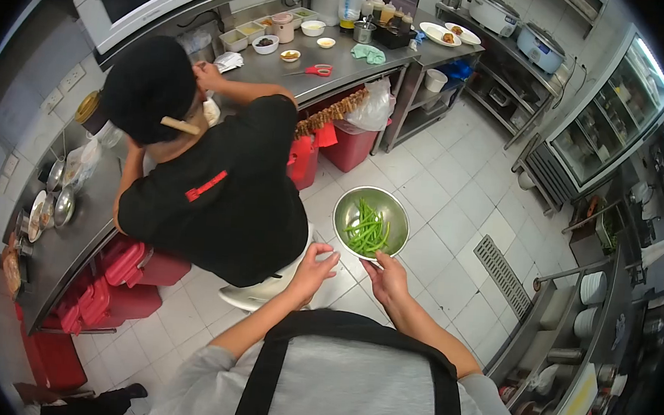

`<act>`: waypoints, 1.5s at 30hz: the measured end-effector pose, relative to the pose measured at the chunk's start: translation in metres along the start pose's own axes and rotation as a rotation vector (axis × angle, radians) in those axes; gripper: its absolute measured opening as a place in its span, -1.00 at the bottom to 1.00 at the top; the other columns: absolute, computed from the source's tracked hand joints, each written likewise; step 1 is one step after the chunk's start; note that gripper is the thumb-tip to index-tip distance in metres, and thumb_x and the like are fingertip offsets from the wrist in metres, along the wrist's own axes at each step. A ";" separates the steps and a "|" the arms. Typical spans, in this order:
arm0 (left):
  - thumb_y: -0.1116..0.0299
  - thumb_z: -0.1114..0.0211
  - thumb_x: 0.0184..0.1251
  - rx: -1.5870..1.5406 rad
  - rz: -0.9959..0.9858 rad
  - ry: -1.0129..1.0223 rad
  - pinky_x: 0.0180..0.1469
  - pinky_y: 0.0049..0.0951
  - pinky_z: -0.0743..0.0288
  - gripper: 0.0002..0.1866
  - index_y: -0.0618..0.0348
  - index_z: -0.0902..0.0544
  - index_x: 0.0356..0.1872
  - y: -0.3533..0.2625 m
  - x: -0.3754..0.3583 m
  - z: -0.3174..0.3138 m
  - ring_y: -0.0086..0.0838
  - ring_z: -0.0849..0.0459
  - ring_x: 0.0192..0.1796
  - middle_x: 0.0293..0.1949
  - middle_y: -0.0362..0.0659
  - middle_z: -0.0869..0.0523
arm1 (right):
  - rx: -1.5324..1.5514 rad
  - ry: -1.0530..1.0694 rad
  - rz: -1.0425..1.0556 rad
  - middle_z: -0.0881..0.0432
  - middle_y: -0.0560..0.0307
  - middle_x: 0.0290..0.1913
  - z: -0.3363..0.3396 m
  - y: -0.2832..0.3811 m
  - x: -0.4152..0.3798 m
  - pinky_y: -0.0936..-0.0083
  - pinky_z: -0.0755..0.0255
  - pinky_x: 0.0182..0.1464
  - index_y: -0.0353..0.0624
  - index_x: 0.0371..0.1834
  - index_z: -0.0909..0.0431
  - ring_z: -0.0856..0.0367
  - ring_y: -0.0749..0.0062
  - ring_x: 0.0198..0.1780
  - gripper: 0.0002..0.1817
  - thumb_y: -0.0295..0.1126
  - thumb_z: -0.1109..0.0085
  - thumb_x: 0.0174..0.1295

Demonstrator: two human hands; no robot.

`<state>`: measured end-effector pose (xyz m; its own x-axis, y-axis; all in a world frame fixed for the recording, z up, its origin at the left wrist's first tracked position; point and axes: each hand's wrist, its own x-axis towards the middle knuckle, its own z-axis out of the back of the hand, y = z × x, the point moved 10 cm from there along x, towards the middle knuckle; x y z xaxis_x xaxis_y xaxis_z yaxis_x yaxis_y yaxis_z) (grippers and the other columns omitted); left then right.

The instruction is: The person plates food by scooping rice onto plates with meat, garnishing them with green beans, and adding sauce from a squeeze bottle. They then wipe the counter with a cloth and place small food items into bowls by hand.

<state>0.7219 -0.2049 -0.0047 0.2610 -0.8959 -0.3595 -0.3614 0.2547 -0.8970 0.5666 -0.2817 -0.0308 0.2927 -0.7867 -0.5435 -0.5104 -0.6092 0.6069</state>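
Observation:
My right hand (387, 280) grips the near rim of a metal mixing bowl (402, 213), with its thumb over the edge and its fingers underneath. Long green beans (368, 230) lie loose inside the bowl, which hangs in front of me above the tiled floor. Just left of the rim, my left hand (314, 272) is raised and apart from the bowl. Its fingers are loosely curled, with a gap to the thumb and nothing visible between them.
A person in black (225, 183) stands close on my left, facing a steel counter (310, 85) with red scissors (319, 71) and small bowls. Red bins (348, 146) stand underneath. On the right are a shelf with stacked plates (592, 289), a glass-door fridge (613, 105) and a floor drain (502, 275).

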 end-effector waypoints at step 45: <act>0.45 -0.25 0.21 0.206 -0.105 -0.027 -0.41 -0.62 -0.52 -0.84 0.06 -0.42 -0.44 -0.282 0.884 -0.478 -0.68 -0.51 -0.40 -0.43 -0.33 -0.53 | -1.971 0.747 1.248 -0.51 0.21 -0.29 -0.146 0.724 0.706 0.35 -0.36 -0.15 -0.07 -0.37 -0.63 -0.45 0.29 -0.12 -0.76 -0.42 -0.31 -0.21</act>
<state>0.6271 -1.2426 0.0532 0.3123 -0.9121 -0.2657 -0.1410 0.2321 -0.9624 0.5218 -1.2925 0.1095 0.9098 -0.3212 0.2629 0.2795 0.9423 0.1841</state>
